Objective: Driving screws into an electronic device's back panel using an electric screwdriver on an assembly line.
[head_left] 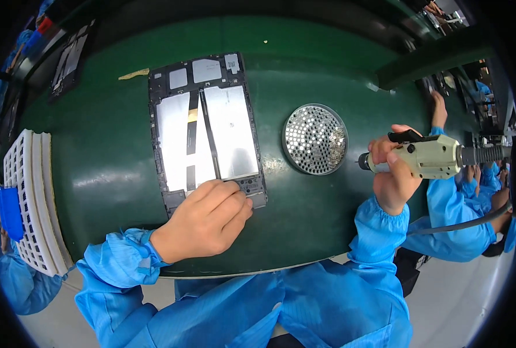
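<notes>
An opened tablet (232,133), with silver battery panels, a black frame and a dark cable strip, lies on the green work table. My left hand (205,220) rests over its lower end, fingers curled and pressed together; what is under the fingertips is hidden. In my right hand (398,180) is a pale green electric screwdriver (434,156) with a black lever, held sideways with its tip to the left, apart from the tablet. Between the two hands stands a round metal dish (316,139) with a perforated surface and small bright screws on its right side.
White slotted racks (35,203) with a blue piece stand at the left edge. Another tablet (69,61) lies at the far left. A yellowish tape strip (134,74) touches the table by the tablet. A green beam (437,58) crosses far right; a co-worker's sleeve (458,226) is at right.
</notes>
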Demonstrator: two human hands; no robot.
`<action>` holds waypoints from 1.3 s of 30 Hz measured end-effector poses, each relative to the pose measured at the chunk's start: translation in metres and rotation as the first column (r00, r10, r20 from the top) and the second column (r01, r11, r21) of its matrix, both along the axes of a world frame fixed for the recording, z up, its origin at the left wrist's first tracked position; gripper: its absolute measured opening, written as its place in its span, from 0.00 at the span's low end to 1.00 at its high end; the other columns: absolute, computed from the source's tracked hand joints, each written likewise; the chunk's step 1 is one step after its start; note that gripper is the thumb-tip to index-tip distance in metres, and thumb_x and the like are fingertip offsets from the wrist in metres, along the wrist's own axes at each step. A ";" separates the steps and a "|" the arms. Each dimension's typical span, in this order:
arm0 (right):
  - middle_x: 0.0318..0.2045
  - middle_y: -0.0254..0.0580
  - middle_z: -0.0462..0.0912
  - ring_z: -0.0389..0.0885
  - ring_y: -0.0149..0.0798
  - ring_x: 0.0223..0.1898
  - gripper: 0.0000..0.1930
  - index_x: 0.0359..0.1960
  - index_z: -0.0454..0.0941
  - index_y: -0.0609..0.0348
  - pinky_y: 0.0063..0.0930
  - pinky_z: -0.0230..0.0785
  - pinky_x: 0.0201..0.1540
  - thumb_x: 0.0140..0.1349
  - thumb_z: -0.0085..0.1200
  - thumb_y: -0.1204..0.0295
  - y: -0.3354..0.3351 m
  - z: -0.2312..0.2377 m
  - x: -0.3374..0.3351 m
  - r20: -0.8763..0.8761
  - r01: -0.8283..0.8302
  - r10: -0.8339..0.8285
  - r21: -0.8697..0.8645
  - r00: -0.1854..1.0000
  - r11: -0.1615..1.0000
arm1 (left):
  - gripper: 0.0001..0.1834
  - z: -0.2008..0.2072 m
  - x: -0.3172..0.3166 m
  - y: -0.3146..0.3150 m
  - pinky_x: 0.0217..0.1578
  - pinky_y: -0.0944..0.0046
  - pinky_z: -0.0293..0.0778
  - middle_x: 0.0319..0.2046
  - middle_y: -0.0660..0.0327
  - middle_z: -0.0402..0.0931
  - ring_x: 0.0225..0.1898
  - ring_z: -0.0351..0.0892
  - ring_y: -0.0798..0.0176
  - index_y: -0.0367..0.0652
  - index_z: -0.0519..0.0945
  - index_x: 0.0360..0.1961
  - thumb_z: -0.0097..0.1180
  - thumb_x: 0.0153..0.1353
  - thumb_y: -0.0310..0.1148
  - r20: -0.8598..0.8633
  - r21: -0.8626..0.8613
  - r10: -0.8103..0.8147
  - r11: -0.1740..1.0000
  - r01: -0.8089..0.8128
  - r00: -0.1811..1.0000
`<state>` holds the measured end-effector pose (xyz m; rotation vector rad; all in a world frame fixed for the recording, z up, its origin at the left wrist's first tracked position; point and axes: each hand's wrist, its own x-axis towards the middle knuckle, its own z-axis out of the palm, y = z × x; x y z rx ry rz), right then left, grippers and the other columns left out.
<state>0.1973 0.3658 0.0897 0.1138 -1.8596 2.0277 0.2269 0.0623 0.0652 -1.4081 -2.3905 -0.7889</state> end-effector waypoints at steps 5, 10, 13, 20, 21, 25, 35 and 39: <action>0.20 0.40 0.71 0.70 0.34 0.22 0.23 0.48 0.68 0.68 0.35 0.68 0.34 0.49 0.54 0.75 -0.001 -0.001 -0.002 -0.011 0.004 -0.004 -0.001 1.000 1.000 | 0.09 0.000 -0.001 0.003 0.37 0.58 0.72 0.29 0.54 0.72 0.38 0.74 0.54 0.30 0.79 0.27 0.60 0.42 0.24 -0.034 -0.017 0.067 0.998 -0.068 0.997; 0.19 0.38 0.70 0.69 0.35 0.22 0.26 0.51 0.66 0.65 0.35 0.66 0.35 0.52 0.57 0.67 -0.011 0.008 0.003 -0.119 -0.065 0.066 0.013 0.991 0.998 | 0.10 0.007 -0.013 -0.010 0.44 0.54 0.73 0.34 0.51 0.73 0.42 0.74 0.50 0.30 0.79 0.31 0.61 0.46 0.25 0.028 -0.068 -0.050 0.996 0.051 0.998; 0.20 0.38 0.70 0.70 0.36 0.23 0.25 0.51 0.64 0.62 0.39 0.66 0.36 0.53 0.56 0.68 -0.025 0.010 0.010 -0.122 -0.092 0.090 -0.007 0.988 0.996 | 0.12 0.002 -0.018 -0.009 0.47 0.50 0.72 0.37 0.48 0.73 0.46 0.74 0.48 0.29 0.79 0.34 0.62 0.47 0.25 0.159 -0.011 -0.061 0.998 0.064 0.985; 0.18 0.39 0.70 0.72 0.38 0.23 0.20 0.48 0.63 0.61 0.40 0.67 0.35 0.54 0.54 0.74 -0.056 0.008 0.002 -0.072 -0.201 0.198 -0.036 0.978 0.979 | 0.18 -0.001 -0.020 0.016 0.52 0.47 0.71 0.41 0.44 0.74 0.50 0.72 0.44 0.27 0.79 0.37 0.57 0.43 0.25 0.110 -0.051 -0.060 0.997 0.065 0.992; 0.18 0.39 0.70 0.72 0.37 0.23 0.20 0.48 0.63 0.60 0.39 0.67 0.34 0.54 0.54 0.74 -0.056 0.008 0.002 -0.053 -0.222 0.220 -0.026 0.974 0.975 | 0.17 0.001 -0.022 0.017 0.54 0.46 0.69 0.42 0.44 0.74 0.51 0.72 0.44 0.30 0.80 0.38 0.57 0.43 0.26 0.100 -0.106 -0.078 0.990 0.089 0.992; 0.18 0.36 0.68 0.68 0.34 0.20 0.20 0.48 0.64 0.58 0.36 0.63 0.30 0.52 0.50 0.71 -0.055 0.007 0.000 -0.017 -0.293 0.295 0.056 0.955 0.954 | 0.17 0.016 -0.037 0.010 0.59 0.43 0.62 0.44 0.45 0.74 0.52 0.71 0.44 0.40 0.82 0.40 0.56 0.46 0.28 0.220 -0.154 -0.004 0.987 0.039 0.976; 0.17 0.37 0.69 0.71 0.35 0.19 0.18 0.48 0.63 0.60 0.37 0.67 0.29 0.56 0.53 0.75 -0.054 -0.001 0.000 -0.054 -0.335 0.340 0.085 0.939 0.938 | 0.13 -0.001 -0.029 0.011 0.60 0.45 0.61 0.47 0.49 0.75 0.56 0.70 0.45 0.45 0.81 0.41 0.56 0.52 0.30 0.238 -0.124 -0.006 0.992 0.036 0.971; 0.16 0.36 0.69 0.70 0.35 0.19 0.18 0.48 0.64 0.59 0.36 0.67 0.28 0.57 0.54 0.74 -0.058 -0.001 0.001 -0.041 -0.310 0.314 0.080 0.949 0.947 | 0.14 -0.002 -0.029 0.013 0.60 0.47 0.62 0.48 0.49 0.75 0.55 0.71 0.45 0.45 0.81 0.41 0.57 0.52 0.31 0.210 -0.119 0.005 0.993 0.021 0.978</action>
